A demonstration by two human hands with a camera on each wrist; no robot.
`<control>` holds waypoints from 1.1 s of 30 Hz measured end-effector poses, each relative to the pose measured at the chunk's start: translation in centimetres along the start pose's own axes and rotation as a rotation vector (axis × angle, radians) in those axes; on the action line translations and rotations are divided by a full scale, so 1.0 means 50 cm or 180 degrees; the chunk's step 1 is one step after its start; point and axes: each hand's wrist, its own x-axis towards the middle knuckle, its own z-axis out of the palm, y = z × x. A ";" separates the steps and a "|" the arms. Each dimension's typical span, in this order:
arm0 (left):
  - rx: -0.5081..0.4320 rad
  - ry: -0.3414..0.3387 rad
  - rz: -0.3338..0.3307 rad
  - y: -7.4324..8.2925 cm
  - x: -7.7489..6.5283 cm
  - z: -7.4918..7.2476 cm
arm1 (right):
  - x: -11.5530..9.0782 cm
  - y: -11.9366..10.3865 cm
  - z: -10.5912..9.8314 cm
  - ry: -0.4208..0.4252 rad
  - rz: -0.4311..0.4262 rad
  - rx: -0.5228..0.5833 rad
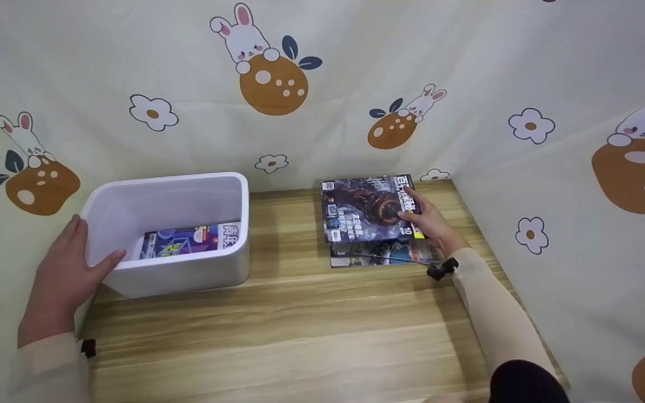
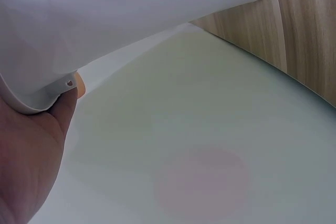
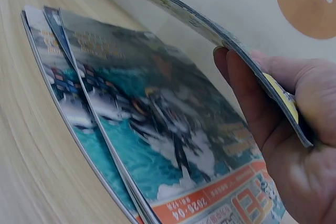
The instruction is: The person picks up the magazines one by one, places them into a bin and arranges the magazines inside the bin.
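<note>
My right hand (image 1: 431,224) pinches a dark-covered magazine (image 1: 364,210) by its right edge, thumb on the cover and fingers underneath. In the right wrist view that magazine is lifted clear of a small stack of magazines (image 3: 157,114) with teal and orange covers. On the left, a white plastic bin (image 1: 182,274) stands with a purple-blue magazine (image 1: 188,240) lying inside. My left hand (image 1: 70,268) grips the bin's left rim, its thumb over the near edge. Seen from the left wrist, the fingers (image 2: 63,108) curl at the rim beside a small hole.
Everything stands on a wood-grain table (image 1: 300,336). A pale curtain (image 1: 345,67) printed with rabbits, oranges and flowers hangs behind and on both sides. Bare wood lies between the bin and the magazines. A dark rounded object (image 1: 527,383) shows at the lower right.
</note>
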 end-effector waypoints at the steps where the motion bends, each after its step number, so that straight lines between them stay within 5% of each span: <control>1: -0.0002 -0.0001 0.0014 0.000 0.000 -0.001 | -0.001 -0.005 0.004 0.0004 -0.0017 0.0009; 19: 0.0003 -0.0039 -0.0032 0.003 -0.002 -0.002 | -0.015 -0.076 0.088 0.0067 -0.0244 0.0345; 33: 0.0040 -0.0014 0.0006 0.004 0.000 -0.002 | -0.040 -0.140 0.140 -0.0243 -0.0219 0.0590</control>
